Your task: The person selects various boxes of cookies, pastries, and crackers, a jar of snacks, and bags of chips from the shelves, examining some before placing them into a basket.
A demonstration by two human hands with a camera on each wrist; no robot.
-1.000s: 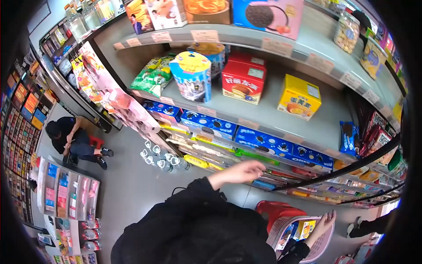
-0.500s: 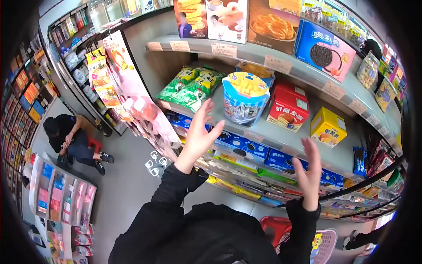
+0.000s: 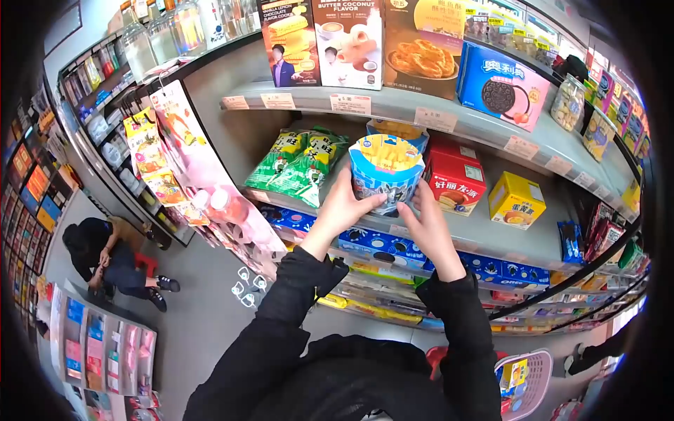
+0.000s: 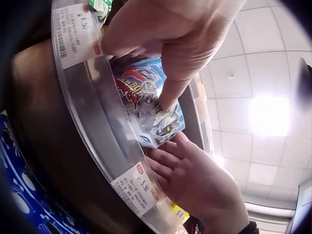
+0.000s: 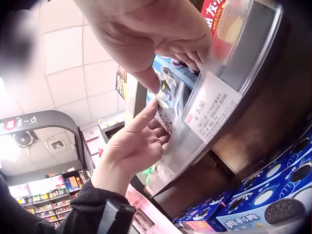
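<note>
A blue snack tub (image 3: 382, 168) with yellow chip-like pieces pictured on top stands at the shelf's front edge in the head view. My left hand (image 3: 342, 209) holds its left side, thumb across the front. From the right, my right hand (image 3: 431, 226) grips the same tub, its thumb close to the left one. Cartoon artwork on the tub (image 4: 151, 100) shows between both hands in the left wrist view. A second tub (image 3: 401, 130) is partly hidden behind. Green snack bags (image 3: 302, 168) lie to the left; a red box (image 3: 453, 181) stands to the right.
A yellow box (image 3: 517, 201) stands farther right on this shelf. Boxed cookies (image 3: 351, 45) line the shelf above, and blue boxes (image 3: 382, 247) sit below. A pink basket (image 3: 540, 382) with packages is at lower right. A seated person (image 3: 105, 256) is at left.
Both hands have come up from low at the right and in front of the shelf, spread apart, then closed in on the blue tub from its two sides. The head view has shifted.
</note>
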